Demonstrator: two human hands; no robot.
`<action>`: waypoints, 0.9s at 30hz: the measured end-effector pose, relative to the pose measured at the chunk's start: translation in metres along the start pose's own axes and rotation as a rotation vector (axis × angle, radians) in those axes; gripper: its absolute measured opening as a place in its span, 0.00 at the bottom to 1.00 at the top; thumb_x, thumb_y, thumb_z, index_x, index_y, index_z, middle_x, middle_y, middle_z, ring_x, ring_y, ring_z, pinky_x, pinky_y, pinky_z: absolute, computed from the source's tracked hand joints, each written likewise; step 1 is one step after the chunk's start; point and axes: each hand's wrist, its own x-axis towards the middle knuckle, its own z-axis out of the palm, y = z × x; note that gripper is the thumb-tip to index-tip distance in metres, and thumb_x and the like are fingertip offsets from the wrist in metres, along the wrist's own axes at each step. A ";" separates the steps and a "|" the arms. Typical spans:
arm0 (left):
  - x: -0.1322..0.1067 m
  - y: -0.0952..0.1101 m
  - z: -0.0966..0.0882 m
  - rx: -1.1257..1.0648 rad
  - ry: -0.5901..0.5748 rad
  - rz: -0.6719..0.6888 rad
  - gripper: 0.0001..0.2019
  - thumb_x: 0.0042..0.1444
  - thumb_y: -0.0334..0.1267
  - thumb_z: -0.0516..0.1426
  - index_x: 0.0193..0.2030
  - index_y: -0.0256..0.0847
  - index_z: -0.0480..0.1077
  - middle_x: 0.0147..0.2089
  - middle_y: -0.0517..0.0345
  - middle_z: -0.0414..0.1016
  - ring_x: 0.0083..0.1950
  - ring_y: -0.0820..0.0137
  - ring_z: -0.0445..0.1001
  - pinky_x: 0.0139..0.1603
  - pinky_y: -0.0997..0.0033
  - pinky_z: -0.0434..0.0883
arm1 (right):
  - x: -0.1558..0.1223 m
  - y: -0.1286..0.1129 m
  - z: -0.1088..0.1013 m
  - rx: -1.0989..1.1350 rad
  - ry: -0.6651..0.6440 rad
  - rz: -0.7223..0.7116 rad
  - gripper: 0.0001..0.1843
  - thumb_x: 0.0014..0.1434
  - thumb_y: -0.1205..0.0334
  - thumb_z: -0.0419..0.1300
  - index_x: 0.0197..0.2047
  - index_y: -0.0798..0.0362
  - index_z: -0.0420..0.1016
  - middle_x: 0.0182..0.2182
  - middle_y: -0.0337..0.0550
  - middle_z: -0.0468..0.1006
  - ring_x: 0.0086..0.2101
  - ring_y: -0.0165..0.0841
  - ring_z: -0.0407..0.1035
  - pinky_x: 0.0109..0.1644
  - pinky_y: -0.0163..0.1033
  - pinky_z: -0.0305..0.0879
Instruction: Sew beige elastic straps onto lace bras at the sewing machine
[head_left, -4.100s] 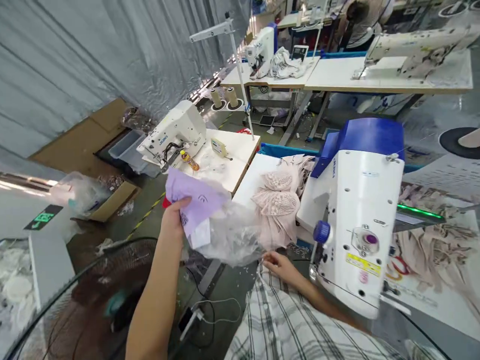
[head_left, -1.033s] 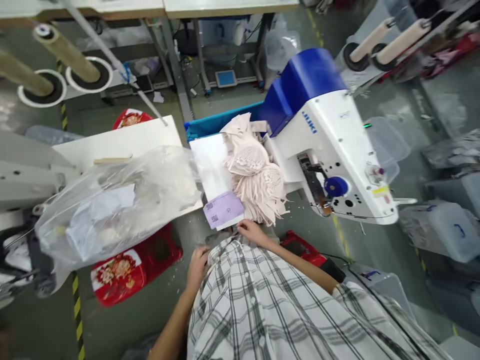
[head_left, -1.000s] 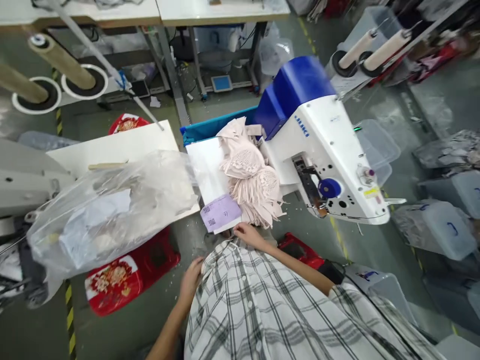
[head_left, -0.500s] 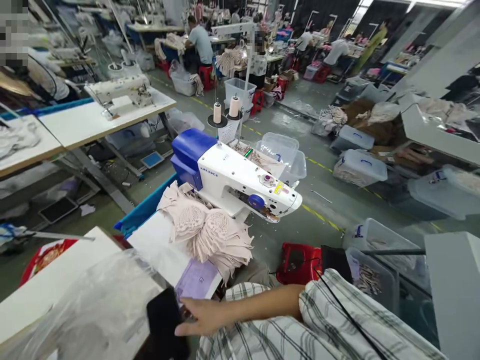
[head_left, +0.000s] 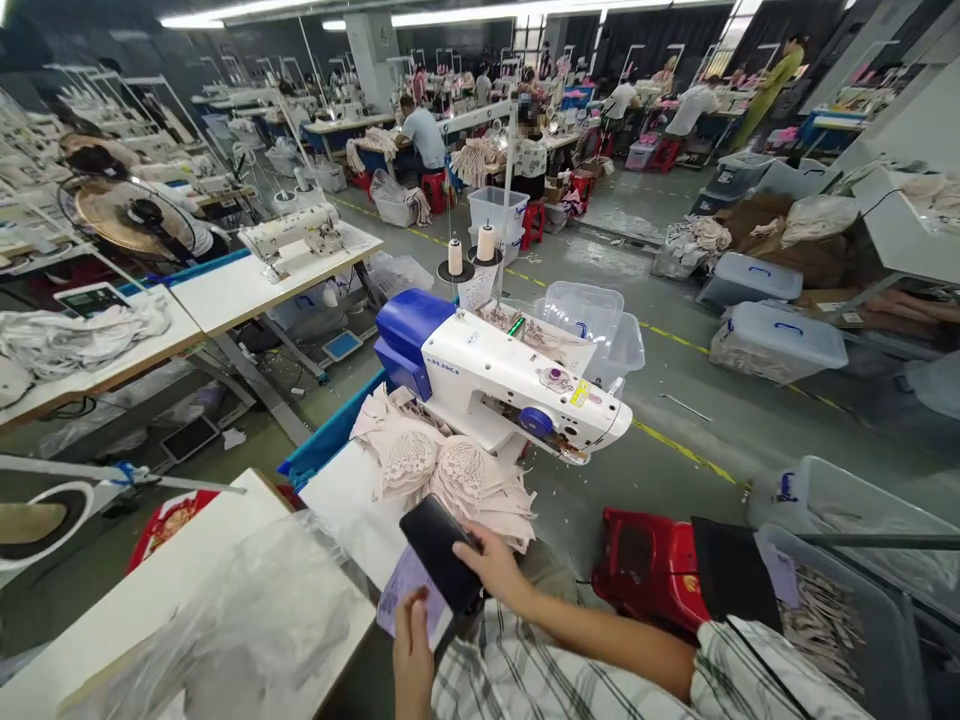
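Note:
My right hand (head_left: 501,566) is closed on a black phone (head_left: 441,550), holding it above the table's near edge. My left hand (head_left: 413,640) comes up from below and touches the phone's lower end, fingers curled by it. Under the phone lies a purple paper slip (head_left: 405,597). Just beyond sits a pile of pale pink lace fabric pieces (head_left: 439,474), beside a white and blue sewing machine (head_left: 499,380).
A clear plastic bag (head_left: 247,625) lies on the white table (head_left: 135,600) at left. A red stool (head_left: 649,570) and clear plastic bins (head_left: 832,560) stand at right. More sewing tables, a fan (head_left: 127,215) and seated workers fill the hall behind.
My head has lifted from looking down at my lap to looking across the hall. The black phone has come up, and my right hand now grips it over the purple slip.

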 end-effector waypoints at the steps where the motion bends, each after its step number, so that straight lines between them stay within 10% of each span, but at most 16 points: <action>1: 0.005 -0.006 -0.003 0.057 0.044 0.020 0.26 0.52 0.55 0.51 0.56 0.53 0.71 0.64 0.47 0.71 0.73 0.44 0.56 0.69 0.42 0.60 | -0.001 -0.002 -0.005 -0.009 -0.002 0.007 0.21 0.51 0.47 0.67 0.48 0.45 0.82 0.43 0.45 0.85 0.42 0.49 0.80 0.50 0.53 0.77; 6: 0.026 -0.032 0.009 0.239 0.138 0.057 0.28 0.54 0.39 0.55 0.61 0.27 0.67 0.71 0.23 0.58 0.76 0.38 0.45 0.71 0.30 0.42 | -0.005 -0.008 -0.023 -0.078 -0.038 0.081 0.26 0.53 0.46 0.64 0.52 0.50 0.77 0.43 0.45 0.84 0.43 0.43 0.78 0.52 0.50 0.76; 15: 0.070 -0.026 0.003 0.137 0.169 0.132 0.23 0.58 0.35 0.55 0.60 0.30 0.68 0.72 0.32 0.57 0.76 0.44 0.48 0.73 0.35 0.43 | -0.018 -0.020 -0.028 -0.249 -0.020 -0.056 0.24 0.63 0.44 0.55 0.52 0.51 0.79 0.51 0.49 0.81 0.52 0.42 0.74 0.59 0.50 0.70; 27: -0.023 0.035 -0.006 -0.596 0.101 0.104 0.27 0.63 0.61 0.47 0.49 0.39 0.72 0.53 0.45 0.78 0.55 0.59 0.77 0.54 0.58 0.75 | -0.024 -0.024 -0.013 -0.227 -0.132 -0.074 0.28 0.67 0.42 0.51 0.56 0.52 0.77 0.54 0.52 0.79 0.54 0.43 0.73 0.58 0.49 0.71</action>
